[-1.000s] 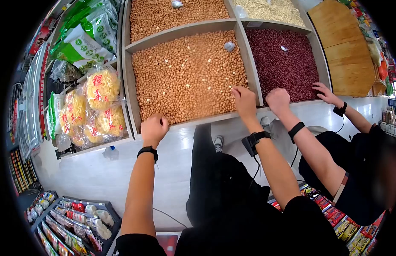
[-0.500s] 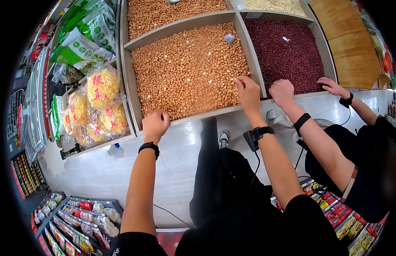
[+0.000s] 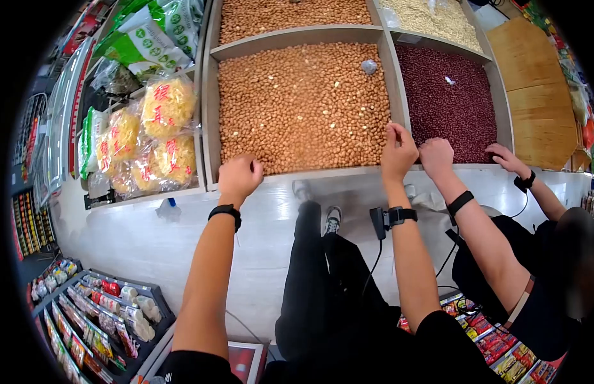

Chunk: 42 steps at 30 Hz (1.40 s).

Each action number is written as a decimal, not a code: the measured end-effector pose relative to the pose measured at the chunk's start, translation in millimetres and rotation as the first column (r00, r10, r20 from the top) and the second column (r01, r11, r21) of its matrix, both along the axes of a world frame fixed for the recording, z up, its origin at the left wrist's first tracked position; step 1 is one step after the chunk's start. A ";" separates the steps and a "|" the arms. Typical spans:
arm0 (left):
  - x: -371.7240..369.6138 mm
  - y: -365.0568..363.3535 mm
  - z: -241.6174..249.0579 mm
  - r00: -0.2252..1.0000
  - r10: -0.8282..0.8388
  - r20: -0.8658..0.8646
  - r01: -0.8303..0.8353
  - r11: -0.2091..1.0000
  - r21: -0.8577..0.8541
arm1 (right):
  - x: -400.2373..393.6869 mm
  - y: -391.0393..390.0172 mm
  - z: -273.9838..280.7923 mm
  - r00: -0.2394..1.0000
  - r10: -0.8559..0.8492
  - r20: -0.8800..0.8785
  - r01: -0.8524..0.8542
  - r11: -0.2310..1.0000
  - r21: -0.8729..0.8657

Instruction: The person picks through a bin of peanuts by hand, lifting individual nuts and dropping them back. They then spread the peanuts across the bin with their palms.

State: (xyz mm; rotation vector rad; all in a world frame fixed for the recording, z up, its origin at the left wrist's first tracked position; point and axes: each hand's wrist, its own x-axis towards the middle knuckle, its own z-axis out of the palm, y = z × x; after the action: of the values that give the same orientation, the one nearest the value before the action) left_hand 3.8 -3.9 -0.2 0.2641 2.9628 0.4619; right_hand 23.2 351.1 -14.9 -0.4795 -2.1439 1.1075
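Light brown nuts or beans point(image 3: 297, 109) fill a wooden-edged bin. My left hand point(image 3: 240, 176) is at the bin's near left corner, its fingers curled; whether they hold anything is hidden. At the near right corner is my right hand point(image 3: 399, 152), with thumb and forefinger drawn together at the edge of the brown heap. What they pinch, if anything, is too small to tell. A bin of dark red beans point(image 3: 444, 96) adjoins on the right. Each of my wrists wears a black band.
A co-worker's two hands point(image 3: 436, 157) point(image 3: 506, 160) are at the red bean bin, one close beside my right hand. Bagged yellow food point(image 3: 169, 105) lies at the left. Pale grains point(image 3: 431, 22) fill a bin farther back. Snack shelves point(image 3: 105, 313) stand below left.
The view has shifted, so the bins appear farther right. A second lower leg and shoe now show below the bin. Both my hands remain near its front corners.
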 end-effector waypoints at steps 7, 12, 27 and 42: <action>-2.0 2.4 2.4 0.999 -0.012 0.030 0.011 1.000 0.023 | 0.8 -4.6 7.2 0.969 0.109 0.222 -0.150 0.972 0.179; -2.1 0.9 0.5 1.000 -0.025 -0.009 0.025 1.000 0.007 | -1.0 -5.9 4.1 0.936 0.057 0.348 -0.131 0.972 0.194; 0.1 -0.4 5.1 1.000 0.005 0.014 -0.005 0.998 0.056 | -42.2 -114.0 14.2 0.397 0.783 0.480 -0.828 0.531 -0.181; 0.2 0.1 5.4 0.999 0.012 0.031 -0.013 0.999 0.040 | -36.3 -73.6 21.3 0.713 0.580 0.395 -0.631 0.776 -0.001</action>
State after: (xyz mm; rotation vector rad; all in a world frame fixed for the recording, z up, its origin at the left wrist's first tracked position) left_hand 3.9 -3.8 5.2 0.2404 2.9297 0.5232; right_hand -13.2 277.5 6.3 0.1288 -2.8144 1.2707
